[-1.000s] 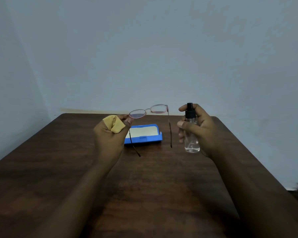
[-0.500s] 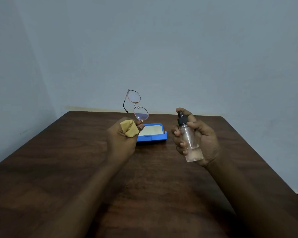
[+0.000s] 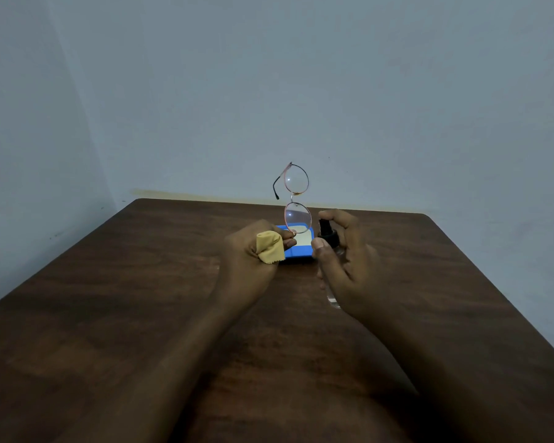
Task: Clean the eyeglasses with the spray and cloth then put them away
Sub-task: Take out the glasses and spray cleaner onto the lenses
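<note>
Since 0.5 s ago, right hand [image 3: 346, 263] w/ spray bottle [image 3: 327, 233] moved closer to eyeglasses [image 3: 296, 199]. Left hand [image 3: 253, 254] pinches lower rim, clutching yellow cloth [image 3: 271, 247]. Near tabletop [image 3: 141, 314] bare; blue case [image 3: 298, 252] open behind, short of far edge.

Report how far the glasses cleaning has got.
Done: the blue case lies open on the table, glasses out. In hand: the left hand holds the glasses upright with the yellow cloth tucked in; the right hand aims the spray bottle at the lower lens. Left: wiping, then casing them.
</note>
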### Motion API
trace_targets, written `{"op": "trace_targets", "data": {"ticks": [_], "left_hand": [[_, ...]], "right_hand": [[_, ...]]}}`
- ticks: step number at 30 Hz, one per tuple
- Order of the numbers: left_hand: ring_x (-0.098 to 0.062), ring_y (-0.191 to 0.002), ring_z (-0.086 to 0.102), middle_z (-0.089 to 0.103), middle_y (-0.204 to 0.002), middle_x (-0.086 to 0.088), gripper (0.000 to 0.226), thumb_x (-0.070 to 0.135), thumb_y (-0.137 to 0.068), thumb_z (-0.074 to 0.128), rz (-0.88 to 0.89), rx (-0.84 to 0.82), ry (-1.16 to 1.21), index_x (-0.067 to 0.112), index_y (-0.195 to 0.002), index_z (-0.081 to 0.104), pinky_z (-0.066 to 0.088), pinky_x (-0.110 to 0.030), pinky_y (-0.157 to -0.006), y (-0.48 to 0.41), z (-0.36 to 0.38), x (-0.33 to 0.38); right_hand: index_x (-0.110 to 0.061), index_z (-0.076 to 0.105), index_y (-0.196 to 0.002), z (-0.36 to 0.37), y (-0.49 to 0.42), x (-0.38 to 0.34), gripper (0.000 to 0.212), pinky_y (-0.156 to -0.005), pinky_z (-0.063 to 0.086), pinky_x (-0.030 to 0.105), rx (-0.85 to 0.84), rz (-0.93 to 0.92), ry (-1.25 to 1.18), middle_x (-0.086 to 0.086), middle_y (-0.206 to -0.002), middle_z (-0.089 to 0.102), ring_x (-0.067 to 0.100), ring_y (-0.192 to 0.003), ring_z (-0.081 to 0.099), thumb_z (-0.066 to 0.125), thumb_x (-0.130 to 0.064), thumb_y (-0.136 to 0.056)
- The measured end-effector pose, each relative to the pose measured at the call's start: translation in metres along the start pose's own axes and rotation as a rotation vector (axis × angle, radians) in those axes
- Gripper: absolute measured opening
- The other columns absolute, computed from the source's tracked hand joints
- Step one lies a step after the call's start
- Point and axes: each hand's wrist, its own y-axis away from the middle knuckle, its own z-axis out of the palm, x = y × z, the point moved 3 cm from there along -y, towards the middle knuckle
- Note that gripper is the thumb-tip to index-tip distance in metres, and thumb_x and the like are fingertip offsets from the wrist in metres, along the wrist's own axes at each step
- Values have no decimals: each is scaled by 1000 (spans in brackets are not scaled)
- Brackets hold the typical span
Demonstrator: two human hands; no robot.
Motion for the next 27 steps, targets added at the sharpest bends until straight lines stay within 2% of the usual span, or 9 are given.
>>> {"op": "trace_targets", "data": {"ticks": [3,6,9,13,18,22,24,27], "left_hand": [[4,-92,73,75,-91,5,6,1,-86,82,45,-36,-16,1,-92,81,61,-25,-86,1,1,5],[-2,-93,74,76,-92,1,8,-6,-85,81,81,-51,-34,-2,-92,81,61,-27,-87,2,0,7],[-7,-89,73,76,-92,2,9,-7,-85,83,145,-71,-99,0,-91,81,61,-28,-84,0,0,8],[-7,-89,72,78,-90,-2,5,-3,-86,82,221,-103,-133,1,-87,79,59,-28,-82,0,-1,6],[-11,-90,74,79,-91,-4,15,-11,-82,81,249,-108,-147,2,-89,79,60,-35,-81,1,1,0],[-14,-87,75,77,-91,1,22,-11,-80,84,260,-88,-123,7,-90,78,60,-39,-76,1,2,-2],[-13,-89,75,77,-94,3,23,-8,-82,84,260,-91,-119,11,-94,78,61,-39,-78,1,2,-4],[-9,-91,74,77,-94,4,22,-8,-81,85,255,-93,-131,9,-93,79,60,-37,-80,1,2,-8]], "right_hand": [[-44,48,-138,0,0,0,34,-51,51,43,4,10,16,-13,-73,62,19,-53,62,55,-38,-105],[-40,49,-139,1,-1,0,35,-49,50,40,13,3,28,-20,-74,62,17,-52,61,55,-35,-105],[-43,48,-138,1,-1,2,34,-48,49,38,15,3,35,-22,-74,61,17,-51,60,55,-34,-106],[-51,46,-134,1,-3,2,33,-48,50,37,33,5,34,-24,-75,61,14,-52,60,55,-37,-106],[-53,45,-133,0,-4,0,34,-52,48,29,46,-11,78,-26,-77,63,15,-56,63,55,-35,-105],[-44,49,-131,-1,-4,5,29,-54,46,25,53,13,74,-30,-77,62,10,-58,63,55,-33,-105],[-42,49,-132,-1,-4,6,29,-53,46,25,60,16,79,-27,-77,63,11,-58,63,56,-33,-105],[-44,48,-133,-1,-4,5,31,-49,50,35,59,13,72,-22,-75,62,15,-55,62,55,-33,-106]]}}
